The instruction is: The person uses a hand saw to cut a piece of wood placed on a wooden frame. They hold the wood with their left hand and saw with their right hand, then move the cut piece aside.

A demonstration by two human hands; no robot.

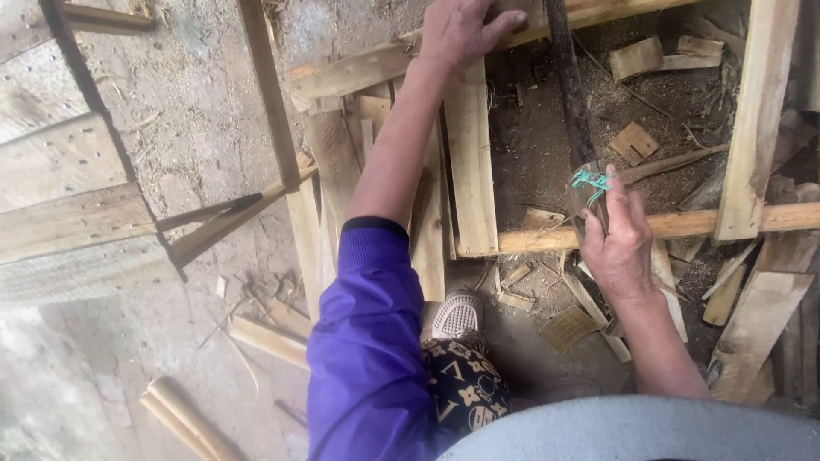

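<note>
- The left hand (465, 30) is laid flat on a long wooden plank (359, 70) at the top of the view; the fingers are spread over the plank's edge and are not closed around it.
- The plank is placed at a slant, across several shorter boards (470, 162) which are lying side by side under the left forearm.
- The right hand (619, 239) is closed around the lower part of a dark, long tool handle (571, 94), just under a turquoise string (591, 180) that is tied around it.
- The handle is seen going up from the hand, nearly straight, to the top edge; its far end is not visible.
- A thin wooden stick (683, 224) is lying horizontally behind the right hand, and it is touched by an upright board (756, 119) on the right side.
- Small wood pieces (634, 142) and sawdust are scattered on the ground around the handle.
- A purple sleeve (367, 341) is worn on the left arm, and 1 white shoe (457, 314) is seen below.
</note>
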